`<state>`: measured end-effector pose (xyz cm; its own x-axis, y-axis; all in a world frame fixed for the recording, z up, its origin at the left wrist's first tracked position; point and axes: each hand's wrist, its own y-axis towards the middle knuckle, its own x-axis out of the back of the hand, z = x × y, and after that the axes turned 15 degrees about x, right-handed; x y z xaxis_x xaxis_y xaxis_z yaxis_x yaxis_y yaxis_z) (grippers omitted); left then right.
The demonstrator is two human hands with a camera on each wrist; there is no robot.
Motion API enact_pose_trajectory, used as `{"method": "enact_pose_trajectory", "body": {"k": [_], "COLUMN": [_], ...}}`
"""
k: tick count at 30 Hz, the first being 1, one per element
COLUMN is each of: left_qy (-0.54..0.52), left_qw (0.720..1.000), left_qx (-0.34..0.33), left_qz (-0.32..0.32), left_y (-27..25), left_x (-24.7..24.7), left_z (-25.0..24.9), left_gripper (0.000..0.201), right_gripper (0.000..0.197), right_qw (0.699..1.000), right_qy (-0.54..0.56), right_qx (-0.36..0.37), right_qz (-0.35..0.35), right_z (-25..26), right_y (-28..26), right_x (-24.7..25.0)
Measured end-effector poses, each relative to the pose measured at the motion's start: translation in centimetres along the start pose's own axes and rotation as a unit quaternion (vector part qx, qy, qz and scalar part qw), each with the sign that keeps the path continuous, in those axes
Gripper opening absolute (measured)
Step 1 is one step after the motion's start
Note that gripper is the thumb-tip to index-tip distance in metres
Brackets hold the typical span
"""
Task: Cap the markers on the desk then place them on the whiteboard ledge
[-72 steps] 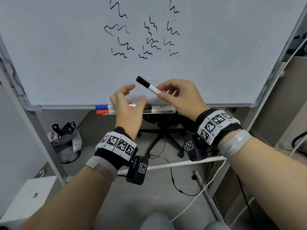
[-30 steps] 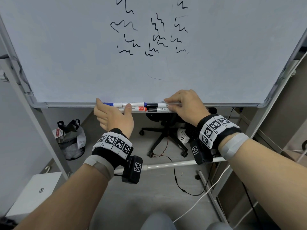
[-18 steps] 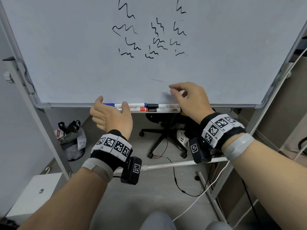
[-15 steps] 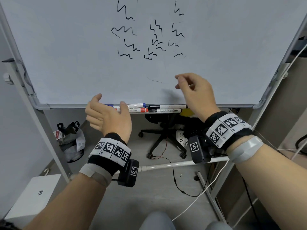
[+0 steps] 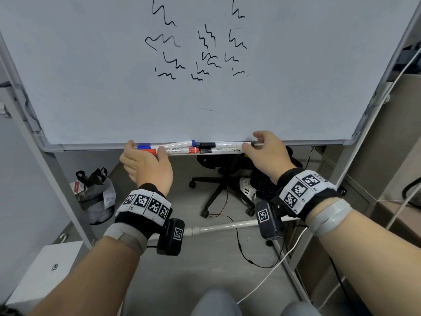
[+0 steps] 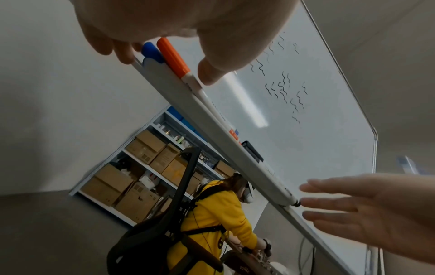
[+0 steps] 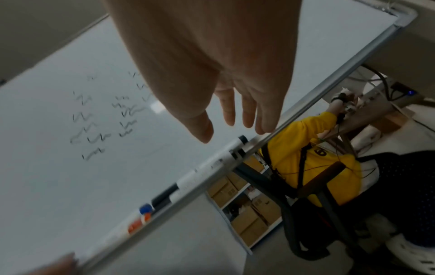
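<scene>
Several capped markers lie end to end in two rows on the whiteboard ledge (image 5: pixel 296 142): a blue marker (image 5: pixel 166 144) and a red marker (image 5: pixel 177 150) on the left, two black markers (image 5: pixel 225 145) on the right. My left hand (image 5: pixel 147 151) cups the left ends, with its thumb resting on the red marker. In the left wrist view its fingers (image 6: pixel 124 55) sit beside the blue cap (image 6: pixel 151 53) and the orange-red cap (image 6: pixel 173 57). My right hand (image 5: pixel 252 141) is at the right ends of the black markers with straight fingers, holding nothing. The right wrist view shows the same black markers (image 7: pixel 164 197).
The whiteboard (image 5: pixel 114 76) carries black scribbles. Below the ledge stand an office chair (image 5: pixel 218 185), a dark bag (image 5: pixel 95 195) at the left, a white box (image 5: pixel 50 267) and loose cables on the floor. A person in a yellow top (image 6: pixel 216 210) is behind the board.
The black marker my right hand held is now on the ledge. That hand lifted off, then came back down to the markers' right ends. My left hand returned to the left ends.
</scene>
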<state>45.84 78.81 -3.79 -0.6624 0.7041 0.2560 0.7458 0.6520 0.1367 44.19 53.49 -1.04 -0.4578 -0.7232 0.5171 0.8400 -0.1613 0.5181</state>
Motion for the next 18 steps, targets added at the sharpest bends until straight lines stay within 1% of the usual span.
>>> {"method": "enact_pose_trajectory", "body": {"k": [3,6,11,18], "left_qy": [0.012,0.023,0.018,-0.016], "left_qw": [1.0,0.999,0.999,0.999], "left_qx": [-0.009,-0.011,-0.016,-0.015], "left_qz": [0.01,0.027,0.035,0.032], "left_y": [0.2,0.6,0.7,0.7], "left_x": [0.0,0.0,-0.1,0.0], "left_z": [0.2,0.3,0.2,0.6], "left_gripper": [0.069,0.069,0.071,0.072], "right_gripper": [0.055,0.051,0.047,0.05], "right_qw": [1.0,1.0,1.0,0.999], "right_qy": [0.001,0.009,0.011,0.026], "right_qx": [0.009,0.012,0.015,0.025], "right_qz": [-0.013,-0.013,-0.017,-0.018], "right_z": [-0.3,-0.5,-0.3,-0.5], "right_y": [-0.1,-0.1,-0.2,-0.2], "right_x": [-0.8,-1.4,-1.6,-1.4]}}
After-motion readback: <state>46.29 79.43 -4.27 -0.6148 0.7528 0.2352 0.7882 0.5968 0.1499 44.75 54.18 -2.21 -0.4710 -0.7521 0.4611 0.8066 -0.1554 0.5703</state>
